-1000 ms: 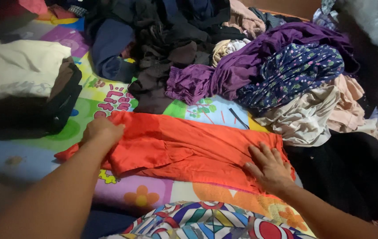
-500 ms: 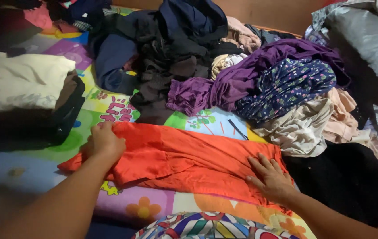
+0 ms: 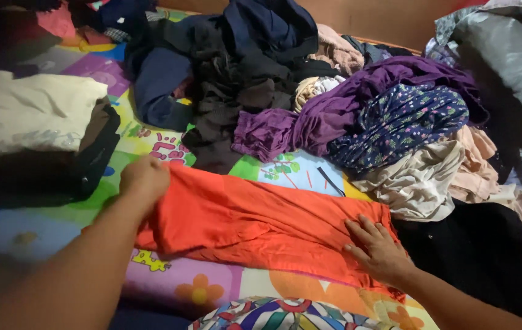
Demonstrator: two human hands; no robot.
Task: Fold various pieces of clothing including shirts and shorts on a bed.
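Orange cloth (image 3: 255,223) lies on the play mat (image 3: 181,281), long axis from 9 to 3 o'clock. Left hand (image 3: 143,180) is closed on its 9 o'clock end; right hand (image 3: 378,247) presses flat, fingers spread, at the 3 o'clock end.

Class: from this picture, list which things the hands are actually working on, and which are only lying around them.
In hand:
left hand, gripping one end of the orange garment
right hand, pressing flat on its other end

Lying about:
purple garment
navy floral garment
folded cream stack
colourful mat
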